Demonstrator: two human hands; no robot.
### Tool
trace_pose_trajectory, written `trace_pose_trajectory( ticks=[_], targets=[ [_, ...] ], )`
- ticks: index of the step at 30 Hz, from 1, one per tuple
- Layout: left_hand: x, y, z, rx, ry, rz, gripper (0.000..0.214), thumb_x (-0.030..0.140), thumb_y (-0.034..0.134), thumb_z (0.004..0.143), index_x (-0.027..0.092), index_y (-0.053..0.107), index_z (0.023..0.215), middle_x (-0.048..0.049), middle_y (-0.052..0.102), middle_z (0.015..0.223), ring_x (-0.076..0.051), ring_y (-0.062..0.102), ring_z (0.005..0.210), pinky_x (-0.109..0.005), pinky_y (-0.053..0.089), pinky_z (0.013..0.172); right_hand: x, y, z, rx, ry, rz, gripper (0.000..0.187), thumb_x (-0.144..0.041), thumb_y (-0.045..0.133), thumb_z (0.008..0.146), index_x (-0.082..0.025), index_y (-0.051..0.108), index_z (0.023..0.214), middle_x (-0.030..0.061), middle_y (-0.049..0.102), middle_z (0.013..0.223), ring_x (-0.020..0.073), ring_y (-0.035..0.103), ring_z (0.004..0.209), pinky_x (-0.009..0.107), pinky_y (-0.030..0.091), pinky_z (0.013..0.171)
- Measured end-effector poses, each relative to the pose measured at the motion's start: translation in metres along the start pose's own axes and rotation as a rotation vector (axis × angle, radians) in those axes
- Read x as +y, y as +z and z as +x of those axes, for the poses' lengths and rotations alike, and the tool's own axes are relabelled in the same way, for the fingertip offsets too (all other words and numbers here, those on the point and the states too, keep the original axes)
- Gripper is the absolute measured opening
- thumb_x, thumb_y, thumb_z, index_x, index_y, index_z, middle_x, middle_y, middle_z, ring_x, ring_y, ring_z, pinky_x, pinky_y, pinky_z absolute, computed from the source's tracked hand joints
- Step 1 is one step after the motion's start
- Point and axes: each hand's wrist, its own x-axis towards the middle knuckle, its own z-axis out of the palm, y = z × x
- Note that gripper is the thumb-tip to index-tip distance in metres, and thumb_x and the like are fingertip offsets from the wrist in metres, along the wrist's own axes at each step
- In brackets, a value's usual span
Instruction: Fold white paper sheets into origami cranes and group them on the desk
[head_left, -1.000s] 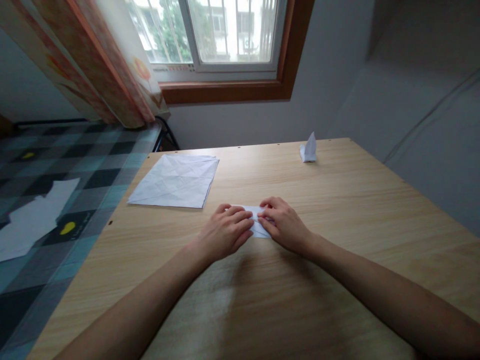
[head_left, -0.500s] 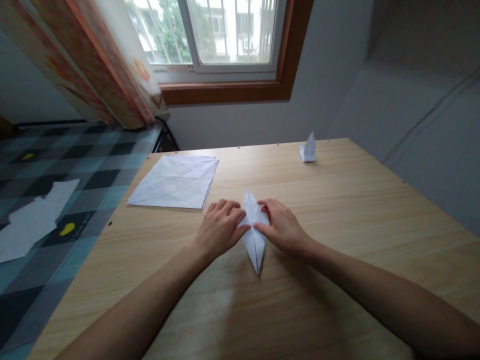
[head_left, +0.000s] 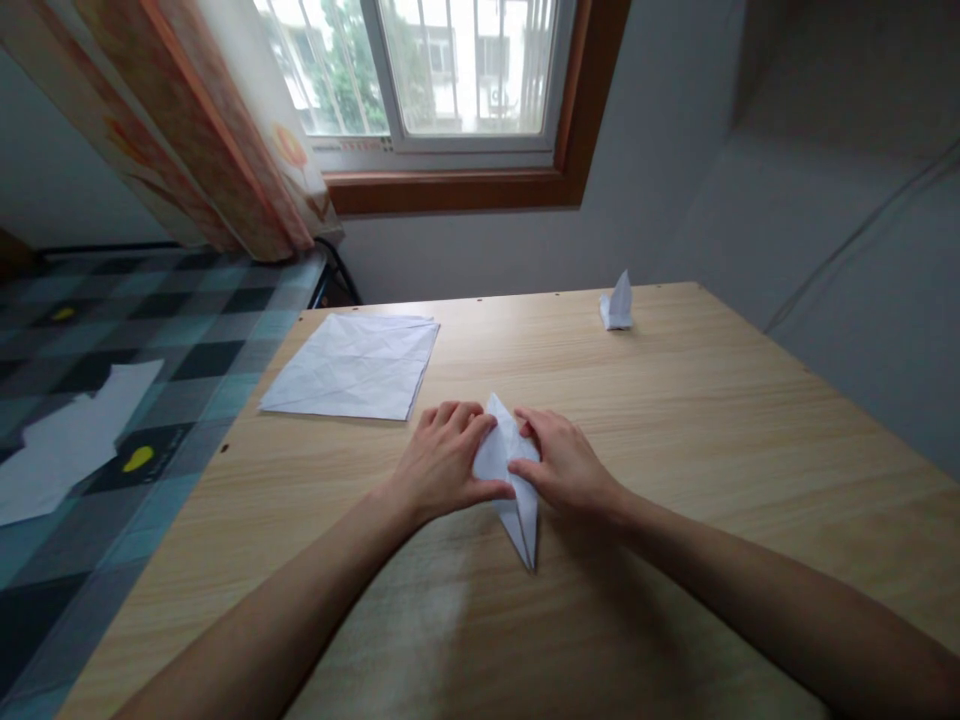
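A white sheet of paper folded into a long pointed diamond, the folded paper [head_left: 493, 458], lies on the wooden table between my hands. My left hand [head_left: 448, 455] grips its left side, thumb stretched across the lower half and fingers at the upper left edge. From the right, my right hand [head_left: 566, 460] holds the other edge, with its thumb on the middle of the paper and its fingers curled at the upper right. The paper's lower tip, split by a centre line, points towards me. Parts of its side edges are hidden under my fingers.
A stack of creased white paper sheets [head_left: 352, 368] lies at the table's far left. A small folded paper figure [head_left: 618, 305] stands near the back edge. Left of the wooden table [head_left: 712, 400], a checked cloth [head_left: 187, 400] carries torn-looking white paper [head_left: 71, 450].
The folded paper has turned slightly, its lower tip shifting right and nearer to me. My left thumb has slid down across it, and its lower flaps look slightly parted.
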Motion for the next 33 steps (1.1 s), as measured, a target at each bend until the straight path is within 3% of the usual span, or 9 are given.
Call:
trace_pose_trajectory(
  ticks=[5, 10, 14, 16, 18, 21, 23, 30, 33],
  targets=[
    [-0.004, 0.007, -0.002, 0.061, 0.017, -0.012, 0.096, 0.083, 0.066, 0.062, 0.018, 0.050, 0.130, -0.0181, 0.051, 0.137, -0.036, 0.045, 0.126, -0.052, 0.035, 0.105, -0.002, 0.003, -0.002, 0.006, -0.032, 0.080, 0.052, -0.012, 0.067, 0.071, -0.016, 0.059, 0.123, 0.0082, 0.066, 0.102, 0.0246, 0.058, 0.097, 0.045, 0.046, 0.095],
    [-0.003, 0.009, -0.003, 0.134, 0.046, 0.064, 0.109, 0.083, 0.063, 0.064, 0.017, 0.038, 0.147, -0.0221, 0.032, 0.155, -0.043, 0.022, 0.145, -0.062, 0.014, 0.116, -0.007, 0.010, -0.006, 0.042, -0.119, 0.347, 0.061, -0.005, 0.059, 0.065, -0.020, 0.056, 0.124, 0.0086, 0.064, 0.113, 0.0230, 0.059, 0.102, 0.043, 0.048, 0.097],
    [0.000, 0.007, -0.005, 0.193, 0.057, 0.135, 0.115, 0.082, 0.067, 0.061, 0.017, 0.032, 0.150, -0.0211, 0.029, 0.158, -0.046, 0.011, 0.148, -0.067, 0.004, 0.116, -0.008, 0.017, -0.006, 0.148, 0.029, 0.685, 0.069, -0.013, 0.064, 0.065, -0.024, 0.048, 0.132, 0.0125, 0.053, 0.134, 0.0216, 0.063, 0.099, 0.037, 0.055, 0.081],
    [0.001, 0.007, -0.006, 0.245, 0.056, 0.163, 0.115, 0.082, 0.065, 0.062, 0.017, 0.030, 0.151, -0.0217, 0.027, 0.159, -0.046, 0.006, 0.149, -0.067, 0.002, 0.116, -0.010, 0.016, -0.004, 0.059, 0.134, 0.885, 0.077, -0.017, 0.069, 0.063, -0.024, 0.044, 0.136, 0.0138, 0.054, 0.134, 0.0198, 0.066, 0.089, 0.032, 0.055, 0.070],
    [0.002, 0.006, -0.006, 0.288, 0.062, 0.178, 0.113, 0.082, 0.063, 0.065, 0.017, 0.029, 0.151, -0.0224, 0.027, 0.159, -0.046, 0.005, 0.150, -0.068, 0.001, 0.116, -0.012, 0.013, -0.003, -0.103, 0.178, 1.001, 0.063, -0.021, 0.071, 0.064, -0.019, 0.055, 0.125, 0.0098, 0.065, 0.114, 0.0176, 0.065, 0.079, 0.029, 0.053, 0.066],
    [0.002, 0.006, -0.005, 0.319, 0.088, 0.190, 0.113, 0.084, 0.060, 0.065, 0.016, 0.030, 0.150, -0.0231, 0.031, 0.157, -0.046, 0.007, 0.149, -0.068, 0.000, 0.116, -0.015, 0.007, -0.003, -0.219, 0.112, 0.916, 0.014, -0.024, 0.066, 0.073, -0.015, 0.068, 0.083, -0.0007, 0.064, 0.072, 0.0127, 0.057, 0.063, 0.024, 0.045, 0.059],
    [0.001, 0.006, -0.005, 0.322, 0.105, 0.197, 0.115, 0.086, 0.059, 0.064, 0.016, 0.031, 0.150, -0.0225, 0.033, 0.156, -0.046, 0.010, 0.149, -0.069, 0.001, 0.116, -0.016, 0.005, -0.004, -0.191, 0.039, 0.808, 0.010, -0.023, 0.064, 0.076, -0.016, 0.067, 0.071, -0.0033, 0.060, 0.063, 0.0111, 0.052, 0.059, 0.023, 0.041, 0.056],
    [-0.002, 0.006, -0.008, 0.484, 0.059, 0.245, 0.079, 0.067, 0.060, 0.083, 0.032, 0.028, 0.147, -0.0153, 0.040, 0.152, -0.039, 0.019, 0.149, -0.068, 0.014, 0.116, -0.006, -0.002, 0.003, 0.020, -0.006, 0.714, 0.015, -0.027, 0.064, 0.083, -0.019, 0.074, 0.090, 0.0002, 0.071, 0.081, 0.0170, 0.062, 0.073, 0.028, 0.048, 0.067],
    [-0.001, 0.005, -0.010, 0.563, 0.013, 0.256, 0.075, 0.061, 0.063, 0.084, 0.033, 0.028, 0.144, -0.0150, 0.036, 0.152, -0.038, 0.018, 0.149, -0.067, 0.020, 0.114, 0.002, -0.010, 0.010, 0.176, -0.121, 0.584, 0.015, -0.026, 0.063, 0.086, -0.021, 0.075, 0.094, 0.0026, 0.069, 0.085, 0.0192, 0.064, 0.082, 0.031, 0.051, 0.074]
  ],
)
